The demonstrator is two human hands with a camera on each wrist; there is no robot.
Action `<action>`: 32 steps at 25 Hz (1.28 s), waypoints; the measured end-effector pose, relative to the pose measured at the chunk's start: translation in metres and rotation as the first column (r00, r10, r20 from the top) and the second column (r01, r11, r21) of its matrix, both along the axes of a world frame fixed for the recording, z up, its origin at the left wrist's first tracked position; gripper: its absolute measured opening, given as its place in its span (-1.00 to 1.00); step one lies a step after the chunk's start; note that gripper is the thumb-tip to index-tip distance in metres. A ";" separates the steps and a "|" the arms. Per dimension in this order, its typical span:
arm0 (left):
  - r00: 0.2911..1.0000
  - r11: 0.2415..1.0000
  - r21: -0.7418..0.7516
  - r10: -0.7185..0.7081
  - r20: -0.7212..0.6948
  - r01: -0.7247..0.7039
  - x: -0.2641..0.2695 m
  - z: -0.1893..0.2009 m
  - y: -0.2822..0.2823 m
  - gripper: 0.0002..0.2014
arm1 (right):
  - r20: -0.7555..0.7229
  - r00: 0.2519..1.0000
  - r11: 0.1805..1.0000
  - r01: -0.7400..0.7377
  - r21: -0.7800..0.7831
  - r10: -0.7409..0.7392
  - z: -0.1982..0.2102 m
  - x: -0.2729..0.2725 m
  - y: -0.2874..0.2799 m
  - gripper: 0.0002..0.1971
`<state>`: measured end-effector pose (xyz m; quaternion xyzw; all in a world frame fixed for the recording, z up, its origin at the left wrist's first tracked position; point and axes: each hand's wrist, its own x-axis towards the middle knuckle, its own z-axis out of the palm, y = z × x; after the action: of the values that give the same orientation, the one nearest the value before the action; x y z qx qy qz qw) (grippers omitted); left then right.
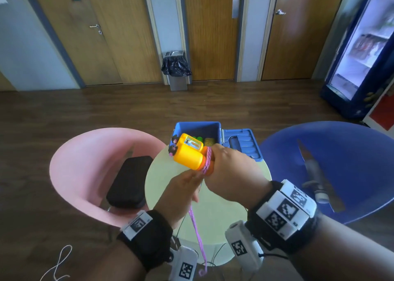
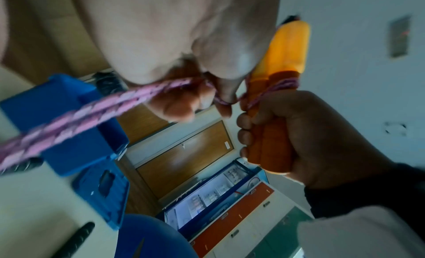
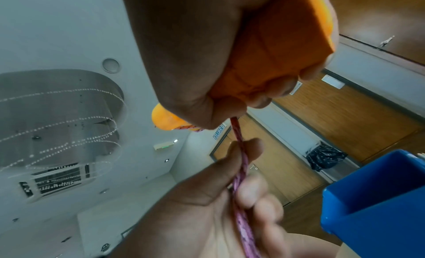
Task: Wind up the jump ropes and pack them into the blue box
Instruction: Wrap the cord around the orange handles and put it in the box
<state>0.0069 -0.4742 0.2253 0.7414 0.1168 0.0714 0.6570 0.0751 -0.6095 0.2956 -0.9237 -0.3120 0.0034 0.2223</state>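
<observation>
My right hand (image 1: 226,165) grips the two orange-and-yellow jump rope handles (image 1: 188,152) side by side above the small round table (image 1: 223,219). A few turns of the pink rope (image 1: 207,161) lie around the handles next to my fist. My left hand (image 1: 181,192) pinches the pink rope (image 3: 239,173) just below the handles, and the rest of the rope (image 1: 199,236) hangs down past the table edge. The blue box (image 1: 197,129) stands open behind the handles, with green and yellow items inside. In the left wrist view the right hand (image 2: 299,134) wraps the orange grips (image 2: 269,143).
The box's blue lid (image 1: 241,144) lies open to the right on the table. A pink chair (image 1: 85,174) with a black case (image 1: 130,182) stands at the left, a blue chair (image 1: 332,163) at the right. A bin (image 1: 177,69) stands by the doors.
</observation>
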 end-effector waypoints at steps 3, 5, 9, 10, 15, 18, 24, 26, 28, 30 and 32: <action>1.000 0.995 0.104 -0.012 0.027 0.009 0.006 0.001 0.004 -0.53 | -0.048 0.998 0.999 0.027 0.018 -0.026 -0.006 0.006 0.002 -0.74; 1.000 0.990 0.140 0.004 0.031 -0.008 0.007 0.000 0.004 -0.43 | -0.058 0.998 0.999 0.034 0.039 -0.032 -0.007 0.009 0.003 -0.74; 0.996 0.984 0.158 0.075 0.053 -0.082 0.011 -0.002 -0.002 -0.62 | -0.069 0.998 0.998 0.012 0.061 -0.008 -0.010 0.008 0.005 -0.81; 0.994 0.987 0.126 0.091 0.068 -0.098 0.012 -0.004 -0.004 -0.70 | -0.075 0.997 0.998 0.008 0.065 -0.003 -0.011 0.007 0.006 -0.82; 0.999 0.994 0.097 0.054 -0.004 -0.053 0.007 -0.013 -0.015 -0.65 | -0.053 0.995 0.996 0.091 0.021 -0.090 -0.019 0.025 0.004 -0.82; 0.994 0.985 0.161 -0.048 -0.099 0.064 0.003 -0.020 -0.017 -0.71 | -0.016 0.987 0.985 0.160 -0.065 -0.162 -0.032 0.047 -0.001 -0.87; 0.940 0.961 0.183 -0.142 -0.310 0.206 0.005 -0.019 -0.023 -0.73 | 0.028 0.976 0.931 0.213 -0.298 -0.214 -0.074 0.070 0.001 -0.84; 0.930 0.929 0.278 -0.144 -0.337 0.245 0.006 -0.019 -0.018 -0.70 | 0.059 0.979 0.893 0.203 -0.402 -0.195 -0.087 0.066 0.006 -0.80; 0.924 0.841 0.434 -0.185 -0.334 0.325 0.008 -0.013 -0.009 -0.69 | 0.096 0.987 0.842 0.163 -0.514 -0.132 -0.094 0.059 0.011 -0.76; 0.921 0.712 0.590 -0.235 -0.310 0.380 0.011 -0.005 0.005 -0.66 | 0.102 0.995 0.794 0.057 -0.605 0.006 -0.094 0.047 0.014 -0.75; 0.919 0.638 0.661 -0.250 -0.306 0.394 0.014 0.004 0.021 -0.67 | 0.069 0.974 0.731 -0.116 -0.672 0.217 -0.090 0.031 0.014 -0.77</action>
<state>0.0211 -0.4527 0.2295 0.9485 0.0064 -0.0775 0.3072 0.1062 -0.5954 0.2056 -0.9081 -0.3870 0.0680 -0.1446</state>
